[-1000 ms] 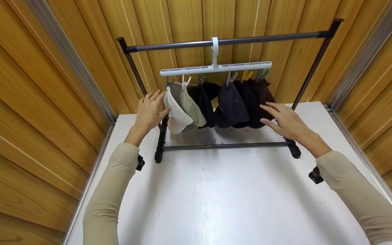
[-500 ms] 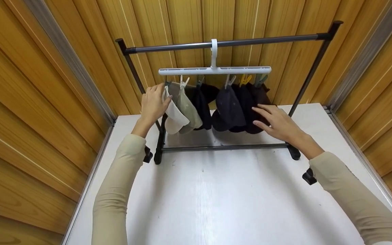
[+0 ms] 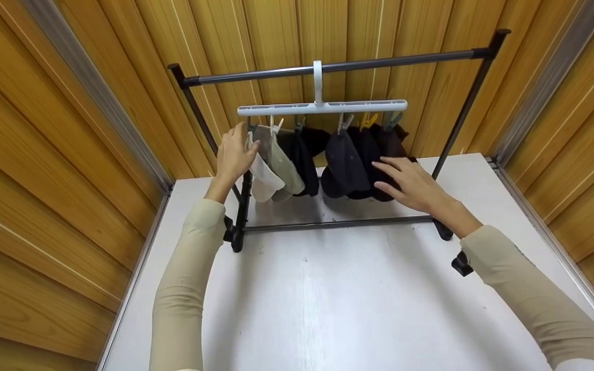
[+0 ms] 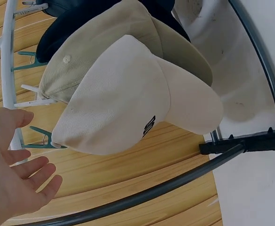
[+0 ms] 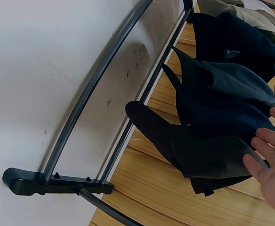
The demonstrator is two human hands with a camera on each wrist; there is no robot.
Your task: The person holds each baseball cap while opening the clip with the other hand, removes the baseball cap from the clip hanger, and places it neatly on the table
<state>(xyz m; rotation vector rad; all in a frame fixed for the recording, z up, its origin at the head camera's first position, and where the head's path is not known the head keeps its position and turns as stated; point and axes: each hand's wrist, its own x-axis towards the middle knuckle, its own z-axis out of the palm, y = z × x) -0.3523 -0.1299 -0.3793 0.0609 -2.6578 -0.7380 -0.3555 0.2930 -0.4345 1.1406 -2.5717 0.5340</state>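
Several caps hang by clips from a white hanger (image 3: pixel 286 110) hooked over a dark rail. At the left end is a cream cap (image 4: pixel 123 99), with a khaki cap (image 4: pixel 88 59) beside it. My left hand (image 3: pixel 235 154) is beside the cream cap near its green clip (image 4: pixel 45 137), fingers spread and gripping nothing. Darker caps fill the rest, among them a navy cap (image 3: pixel 347 164) and a black cap (image 5: pixel 208 153) at the right end. My right hand (image 3: pixel 411 186) is beside the black cap with its fingers extended. Whether its fingertips touch the fabric, I cannot tell.
A black garment rack (image 3: pixel 248 74) stands on a white surface (image 3: pixel 307 304). Its lower crossbar (image 3: pixel 338 224) runs behind and below the caps. Wood-panelled walls (image 3: pixel 54 180) close in the back and both sides. A yellow clip (image 3: pixel 368 121) holds one dark cap.
The left hand has risen toward the hanger's left end, and the right hand has shifted left. The hanger has gone from tilted to nearly level, and the caps have swung slightly.
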